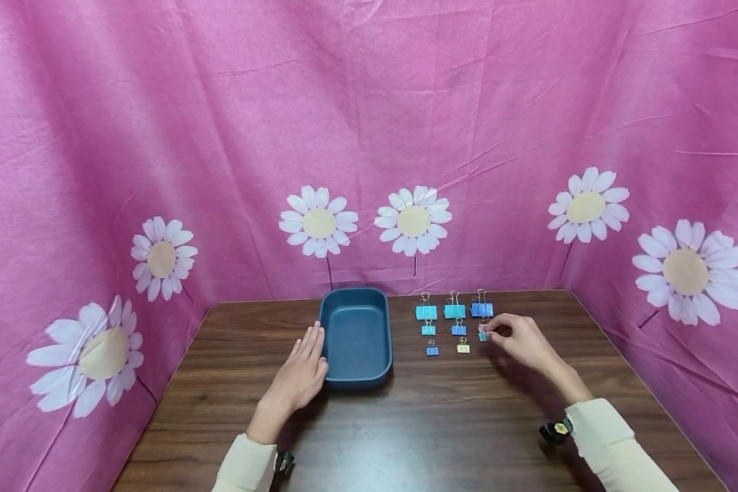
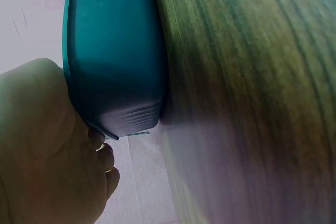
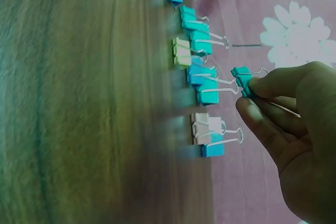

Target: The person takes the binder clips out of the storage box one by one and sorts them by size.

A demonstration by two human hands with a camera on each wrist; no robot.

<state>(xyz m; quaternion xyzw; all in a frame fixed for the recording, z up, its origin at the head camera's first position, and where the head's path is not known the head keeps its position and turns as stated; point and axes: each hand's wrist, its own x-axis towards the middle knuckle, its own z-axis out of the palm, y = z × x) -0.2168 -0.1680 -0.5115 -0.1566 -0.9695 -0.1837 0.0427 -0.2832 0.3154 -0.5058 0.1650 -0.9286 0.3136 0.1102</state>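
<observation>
My right hand (image 1: 525,345) pinches a small teal binder clip (image 3: 242,81) between thumb and fingers, held above the table at the right end of the clip rows. Close by stands a pale pink binder clip (image 3: 199,128), mostly covered by the hand and held clip in the head view. Behind it is a large blue binder clip (image 1: 482,309). The left hand (image 1: 295,376) lies along the left side of a dark blue-green tray (image 1: 353,342), its fingers fairly straight against the rim. Nothing is inside the tray.
Two large teal binder clips (image 1: 426,313) make up the back row with the blue one. Medium teal (image 1: 428,329) and blue clips (image 1: 458,329) stand before them; small blue (image 1: 432,351) and yellow clips (image 1: 463,348) are in front. A pink curtain (image 1: 369,123) encloses the wooden table (image 1: 406,437).
</observation>
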